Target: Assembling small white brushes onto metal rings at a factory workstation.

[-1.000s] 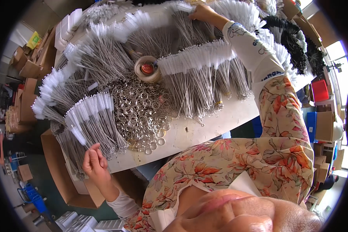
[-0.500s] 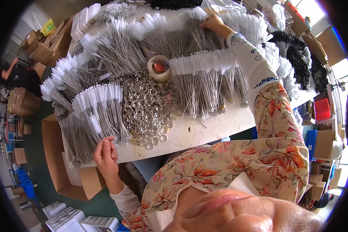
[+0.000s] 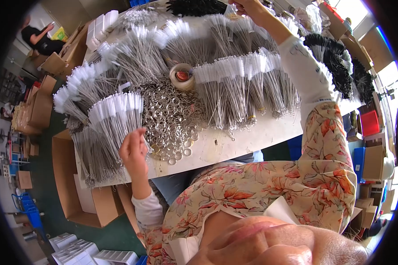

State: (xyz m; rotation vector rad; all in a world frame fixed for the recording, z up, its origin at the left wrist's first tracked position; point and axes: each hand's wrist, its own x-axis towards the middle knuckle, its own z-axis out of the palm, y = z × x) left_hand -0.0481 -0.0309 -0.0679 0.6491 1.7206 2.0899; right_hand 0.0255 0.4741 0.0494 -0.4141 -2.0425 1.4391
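Note:
My left hand [image 3: 135, 149] hovers over the near left of the table, beside a bundle of thin wire brushes [image 3: 117, 115] with white bristle tips. Its fingers are curled together; whatever they may grip is hidden. At the far edge, my right hand [image 3: 250, 8] is bent with fingers drawn in, close to clear plastic and the far brushes. I cannot make out anything in it. Between the brush bundles lies a heap of silvery metal rings [image 3: 170, 117]. More white brushes [image 3: 232, 73] stand in a row to the right of the rings.
A round cream container [image 3: 181, 77] with something red inside stands behind the rings. Black brushes [image 3: 329, 57] lie at the right. An open cardboard box [image 3: 75, 190] sits below the table's left edge. A person in black [image 3: 42, 39] is at the far left.
My left hand has moved up and right, from the table's near edge to over the brush bundle. My right hand has reached farther away, leaving the white brushes it was touching.

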